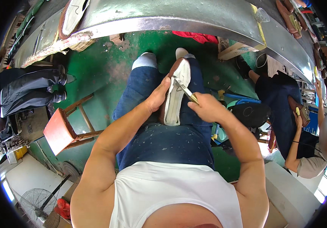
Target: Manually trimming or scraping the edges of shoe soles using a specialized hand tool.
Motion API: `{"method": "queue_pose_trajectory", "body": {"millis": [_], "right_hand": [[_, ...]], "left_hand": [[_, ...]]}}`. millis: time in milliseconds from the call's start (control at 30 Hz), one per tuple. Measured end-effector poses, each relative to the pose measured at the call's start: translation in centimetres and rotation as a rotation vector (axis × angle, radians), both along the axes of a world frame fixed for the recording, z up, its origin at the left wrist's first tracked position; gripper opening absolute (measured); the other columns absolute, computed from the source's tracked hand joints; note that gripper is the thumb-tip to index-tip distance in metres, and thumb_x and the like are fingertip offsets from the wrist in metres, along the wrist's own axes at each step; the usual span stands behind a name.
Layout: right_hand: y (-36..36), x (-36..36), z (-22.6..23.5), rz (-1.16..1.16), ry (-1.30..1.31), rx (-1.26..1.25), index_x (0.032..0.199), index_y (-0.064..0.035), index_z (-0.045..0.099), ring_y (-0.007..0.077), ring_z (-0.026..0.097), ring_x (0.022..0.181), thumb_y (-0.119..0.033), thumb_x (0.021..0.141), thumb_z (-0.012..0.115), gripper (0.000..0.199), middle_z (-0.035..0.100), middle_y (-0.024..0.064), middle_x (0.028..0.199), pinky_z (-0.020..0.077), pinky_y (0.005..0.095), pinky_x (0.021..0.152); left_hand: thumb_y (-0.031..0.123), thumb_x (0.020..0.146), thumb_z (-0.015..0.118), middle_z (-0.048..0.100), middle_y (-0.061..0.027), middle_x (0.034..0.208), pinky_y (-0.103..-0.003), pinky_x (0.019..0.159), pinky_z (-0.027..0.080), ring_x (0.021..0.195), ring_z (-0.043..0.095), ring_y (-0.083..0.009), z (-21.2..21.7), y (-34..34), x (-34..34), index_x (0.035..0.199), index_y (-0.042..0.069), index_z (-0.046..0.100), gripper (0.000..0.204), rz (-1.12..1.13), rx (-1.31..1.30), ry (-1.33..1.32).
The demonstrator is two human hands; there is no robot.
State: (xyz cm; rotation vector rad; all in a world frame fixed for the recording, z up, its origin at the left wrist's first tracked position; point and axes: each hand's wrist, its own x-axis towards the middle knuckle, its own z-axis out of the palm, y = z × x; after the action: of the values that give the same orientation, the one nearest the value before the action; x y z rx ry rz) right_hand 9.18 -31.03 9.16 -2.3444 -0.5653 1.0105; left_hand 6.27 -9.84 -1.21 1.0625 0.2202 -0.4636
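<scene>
A brown shoe (174,102) lies across my lap with its pale, unfinished underside facing up and its toe pointing away from me. My left hand (158,95) is closed around its left side, thumb at the edge. In my closed right hand (206,107) is a slim silver metal hand tool (187,92) with a brass-coloured handle; its exact kind is hard to make out. The tool's tip meets the underside near the forefoot, by a dark curved mark.
A metal-topped bench (163,23) runs across the far side, bearing another upturned shoe (71,19) and brown shoes (289,19). A red stool (59,131) stands left, a fan (38,205) lower left. A co-worker (285,102) sits right, holding a shoe.
</scene>
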Motion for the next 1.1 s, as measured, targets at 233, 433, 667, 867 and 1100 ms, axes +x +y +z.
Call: {"method": "queue_pose_trajectory", "body": {"millis": [233, 433, 667, 867, 1100], "right_hand": [[1.3, -3.3, -4.2, -0.46, 0.262, 0.278, 0.117, 0.0026, 0.061, 0.016, 0.065, 0.078, -0.022, 0.099, 0.058, 0.031, 0.067, 0.0083, 0.088, 0.0523, 0.0316, 0.064], [0.3, -2.7, -6.0, -0.683, 0.744, 0.597, 0.119, 0.0032, 0.057, 0.0103, 0.057, 0.065, -0.021, 0.104, 0.054, 0.029, 0.063, 0.0075, 0.092, 0.0462, 0.0232, 0.049], [-3.0, -2.0, -5.8, -0.704, 1.141, 0.837, 0.125, 0.004, 0.053, 0.0172, 0.067, 0.088, -0.026, 0.103, 0.057, 0.038, 0.064, 0.0105, 0.105, 0.0564, 0.0251, 0.054], [-3.2, -0.2, -4.1, -0.667, 0.481, 0.541, 0.11, 0.0011, 0.059, 0.0141, 0.064, 0.072, -0.039, 0.107, 0.043, 0.043, 0.066, 0.0099, 0.086, 0.049, 0.028, 0.048], [-1.1, 3.6, -3.5, -0.385, 0.133, 0.313, 0.098, 0.0016, 0.061, 0.0207, 0.065, 0.071, -0.037, 0.107, 0.041, 0.044, 0.066, 0.0101, 0.076, 0.0507, 0.0348, 0.068]], "left_hand": [[0.038, 0.104, 0.055, 0.048, -0.0064, 0.148, -0.033, 0.112, 0.036, 0.134, 0.044, -0.0176, 0.5, 0.3, 1.9, 0.159, 0.01, 0.028, 0.067, 0.043, 0.006, -0.018], [0.02, 0.103, 0.052, 0.056, -0.014, 0.141, -0.031, 0.108, 0.04, 0.126, 0.054, -0.0208, -0.2, -0.6, 1.6, 0.156, 0.006, 0.033, 0.058, 0.144, 0.411, -0.138], [0.014, 0.1, 0.048, 0.065, -0.0223, 0.118, -0.045, 0.093, 0.052, 0.106, 0.063, -0.042, 2.2, 0.7, 2.5, 0.144, 0.013, 0.051, 0.044, -0.139, 0.984, -0.642], [0.017, 0.1, 0.048, 0.063, -0.0226, 0.122, -0.047, 0.092, 0.052, 0.105, 0.064, -0.0422, 4.2, 0.6, 2.7, 0.146, 0.017, 0.048, 0.045, -0.371, 1.123, -0.602], [0.015, 0.097, 0.057, 0.041, -0.0321, 0.149, -0.037, 0.114, 0.034, 0.14, 0.044, -0.0344, 3.8, -0.6, 2.6, 0.157, -0.006, 0.01, 0.079, -0.174, 0.787, -0.203]]}}
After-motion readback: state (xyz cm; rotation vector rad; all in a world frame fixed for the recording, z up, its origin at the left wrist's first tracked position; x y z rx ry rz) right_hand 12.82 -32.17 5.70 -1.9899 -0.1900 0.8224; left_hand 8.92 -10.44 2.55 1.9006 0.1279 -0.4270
